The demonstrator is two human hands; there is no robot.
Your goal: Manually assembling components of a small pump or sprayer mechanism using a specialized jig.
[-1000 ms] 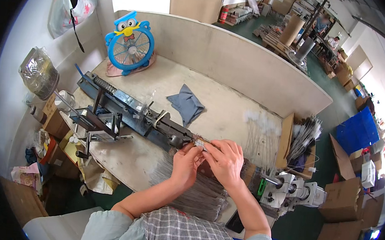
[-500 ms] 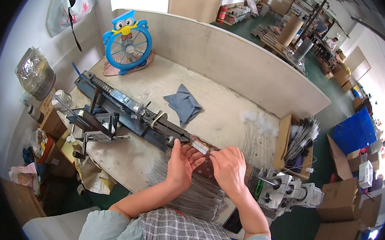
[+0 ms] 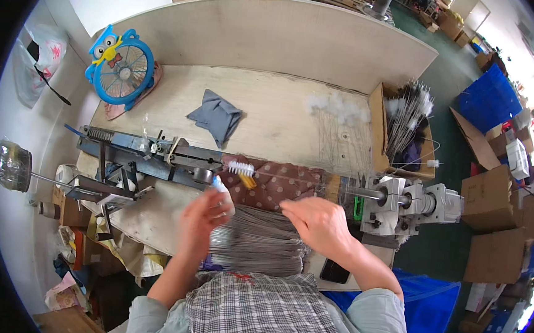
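Note:
My left hand (image 3: 200, 220), blurred by motion, is closed round a white thing with a blue tip (image 3: 226, 196). It is left of the bundle of thin grey wires (image 3: 255, 243). My right hand (image 3: 320, 224) hovers by the bundle's upper right end, its fingers pressed together; what they hold, if anything, is hidden. Above both hands, a small white bristle brush (image 3: 239, 168) lies level over a brown dotted cloth pad (image 3: 291, 177), with a yellow piece (image 3: 247, 181) beneath it. Its thin stem runs right towards the metal spindle (image 3: 367, 193).
A long metal fixture (image 3: 168, 159) lies at the left, a clamped motor unit (image 3: 413, 204) at the right. Behind them are a grey cloth (image 3: 216, 115), a blue fan (image 3: 124, 70) and a carton of wire brushes (image 3: 378, 128). A dark phone (image 3: 334, 271) lies near the front edge.
My hands have come apart: the left moved left and down with the white, blue-tipped thing, the right shifted slightly down. The bristle brush now shows uncovered. The whole view has turned and shifted.

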